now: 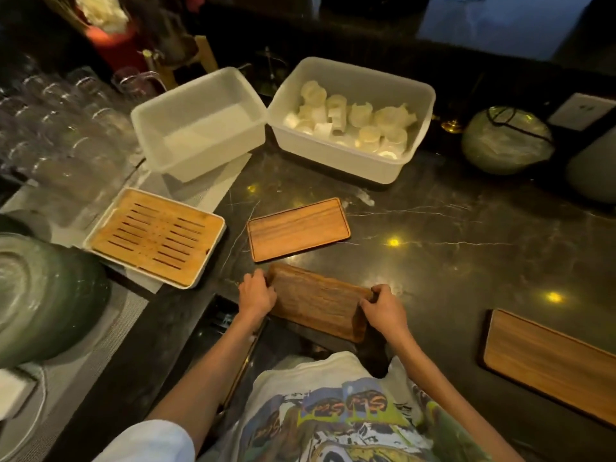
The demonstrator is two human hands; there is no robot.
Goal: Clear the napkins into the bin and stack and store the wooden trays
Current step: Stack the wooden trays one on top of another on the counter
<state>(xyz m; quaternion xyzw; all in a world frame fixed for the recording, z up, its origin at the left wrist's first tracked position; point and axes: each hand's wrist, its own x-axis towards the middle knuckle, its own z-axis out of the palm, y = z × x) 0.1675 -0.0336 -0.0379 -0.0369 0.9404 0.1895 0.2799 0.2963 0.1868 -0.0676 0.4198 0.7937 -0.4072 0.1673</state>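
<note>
A dark wooden tray [316, 300] lies at the near edge of the black marble counter [450, 228]. My left hand [256, 293] grips its left end and my right hand [383, 310] grips its right end. A second, lighter wooden tray [298, 229] lies flat just beyond it. A third wooden tray [553, 360] lies at the near right. Rolled white napkins [353, 120] fill the white plastic bin [423, 95] at the back right.
An empty white bin [200, 95] stands at the back left, beside the napkin bin. A slatted bamboo tray [156, 236] in a white base sits on the left. Glasses [60, 128] crowd the far left, and a green glass jar [43, 305] stands near left. A round vase [506, 141] is far right.
</note>
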